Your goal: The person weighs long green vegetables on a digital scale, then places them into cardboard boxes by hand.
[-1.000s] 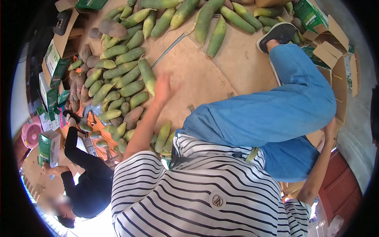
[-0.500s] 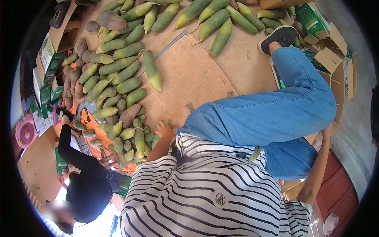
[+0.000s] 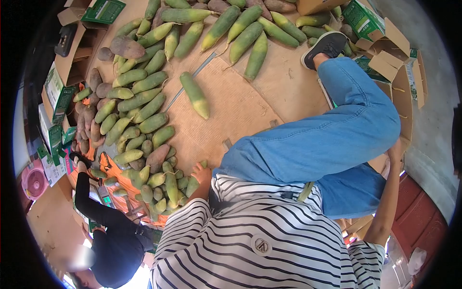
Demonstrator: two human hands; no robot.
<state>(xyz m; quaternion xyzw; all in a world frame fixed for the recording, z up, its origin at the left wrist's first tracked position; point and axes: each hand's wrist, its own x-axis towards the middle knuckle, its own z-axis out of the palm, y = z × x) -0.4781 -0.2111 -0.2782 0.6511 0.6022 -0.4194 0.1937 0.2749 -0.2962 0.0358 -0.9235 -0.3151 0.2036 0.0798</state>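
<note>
My left hand [image 3: 201,174] is at the near edge of the vegetable heap, its fingers curled over a green radish [image 3: 192,186] beside my hip. My right arm reaches along the right side of my bent leg. Only part of my right hand [image 3: 395,148] shows by the knee, its fingers hidden. Many green radishes [image 3: 153,123] lie in a heap on the left, with reddish-brown roots [image 3: 127,47] among them. A single green radish [image 3: 194,95] lies apart on the cardboard [image 3: 231,96].
Another person in dark clothes [image 3: 113,250] is at the lower left, near an orange sheet [image 3: 115,171]. Open cartons [image 3: 397,86] stand at the right, and green-and-white boxes [image 3: 57,94] at the left. More radishes [image 3: 245,41] lie at the top. A pink round object [image 3: 35,183] is far left.
The view has shifted and turned slightly, so the lone radish appears farther right and lower. The other person's head and arm have moved. My left hand remains at the same radish.
</note>
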